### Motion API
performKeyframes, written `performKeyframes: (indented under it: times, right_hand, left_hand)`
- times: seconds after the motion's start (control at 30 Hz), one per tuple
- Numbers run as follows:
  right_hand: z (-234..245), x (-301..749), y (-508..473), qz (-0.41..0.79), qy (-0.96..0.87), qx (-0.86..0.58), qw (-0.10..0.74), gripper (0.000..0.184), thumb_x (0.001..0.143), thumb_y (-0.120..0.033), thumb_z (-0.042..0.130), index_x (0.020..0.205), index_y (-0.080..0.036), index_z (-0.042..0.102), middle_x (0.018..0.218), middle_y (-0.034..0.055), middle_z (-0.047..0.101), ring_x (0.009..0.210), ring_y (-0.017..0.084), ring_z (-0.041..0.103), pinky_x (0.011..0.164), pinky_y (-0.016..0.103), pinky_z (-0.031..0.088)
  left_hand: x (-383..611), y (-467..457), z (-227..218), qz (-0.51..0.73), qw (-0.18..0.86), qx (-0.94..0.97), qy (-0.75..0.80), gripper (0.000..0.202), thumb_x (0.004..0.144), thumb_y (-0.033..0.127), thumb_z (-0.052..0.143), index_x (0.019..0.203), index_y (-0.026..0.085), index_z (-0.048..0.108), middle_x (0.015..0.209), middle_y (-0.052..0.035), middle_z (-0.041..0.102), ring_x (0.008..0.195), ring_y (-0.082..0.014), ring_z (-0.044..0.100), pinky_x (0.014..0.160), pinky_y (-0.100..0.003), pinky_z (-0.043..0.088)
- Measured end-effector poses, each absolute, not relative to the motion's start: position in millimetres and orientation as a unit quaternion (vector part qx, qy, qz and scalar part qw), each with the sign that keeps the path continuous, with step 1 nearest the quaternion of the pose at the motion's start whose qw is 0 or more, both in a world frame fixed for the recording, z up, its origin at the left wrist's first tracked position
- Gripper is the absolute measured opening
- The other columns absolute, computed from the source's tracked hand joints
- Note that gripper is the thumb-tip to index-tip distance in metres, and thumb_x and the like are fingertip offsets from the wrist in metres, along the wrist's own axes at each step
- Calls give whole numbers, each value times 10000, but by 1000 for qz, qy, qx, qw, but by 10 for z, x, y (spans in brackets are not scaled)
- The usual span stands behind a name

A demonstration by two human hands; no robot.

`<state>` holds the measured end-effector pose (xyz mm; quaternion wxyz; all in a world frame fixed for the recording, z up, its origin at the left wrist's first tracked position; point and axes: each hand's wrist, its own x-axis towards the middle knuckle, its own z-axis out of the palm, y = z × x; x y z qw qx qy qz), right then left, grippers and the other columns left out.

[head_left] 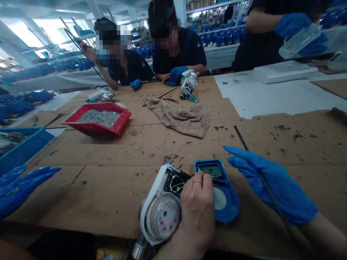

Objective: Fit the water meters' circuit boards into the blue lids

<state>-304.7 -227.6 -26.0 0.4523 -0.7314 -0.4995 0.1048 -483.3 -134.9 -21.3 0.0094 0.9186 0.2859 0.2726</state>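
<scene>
My left hand (197, 206), bare with a ring, has its fingers curled at the edge of a white water meter (164, 216); the fingertips are hidden. The meter's wiring compartment is uncovered, showing a yellow wire. Against its right side lies a blue cover (227, 202) with a green circuit board (213, 171) inside. My right hand (273, 187), in a blue glove, is right of the cover with its fingers stretched out. A thin black rod (276, 207) passes between those fingers and across the hand.
A red bin (123, 122) of small metal parts and a rag (184, 117) lie ahead on cardboard. A blue tray (16, 151) is at left. Another person's gloved hand (24, 187) reaches in from the left edge. Co-workers sit across the table, near another opened meter (189, 85).
</scene>
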Motion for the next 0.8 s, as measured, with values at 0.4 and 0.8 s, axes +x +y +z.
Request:
performKeyframes:
  times: [0.4, 0.8]
  right_hand:
    - [-500, -3086, -2185, 190, -325, -699, 608, 511, 951, -605, 522, 1265, -224, 652, 1184, 112, 751, 980, 248, 745, 873, 436, 645]
    - [-691, -3202, -2143, 142, -403, -711, 558, 459, 983, -464, 501, 1329, -194, 636, 1207, 143, 745, 1045, 288, 738, 973, 514, 598]
  left_hand:
    - [-4729, -1271, 31, 74, 66, 939, 329, 250, 896, -6, 550, 875, 212, 670, 895, 3, 696, 818, -173, 688, 690, -258, 519]
    - [-4609, -1244, 94, -8, 50, 936, 350, 276, 963, 67, 450, 930, 212, 683, 998, -25, 695, 909, -197, 688, 742, -302, 493]
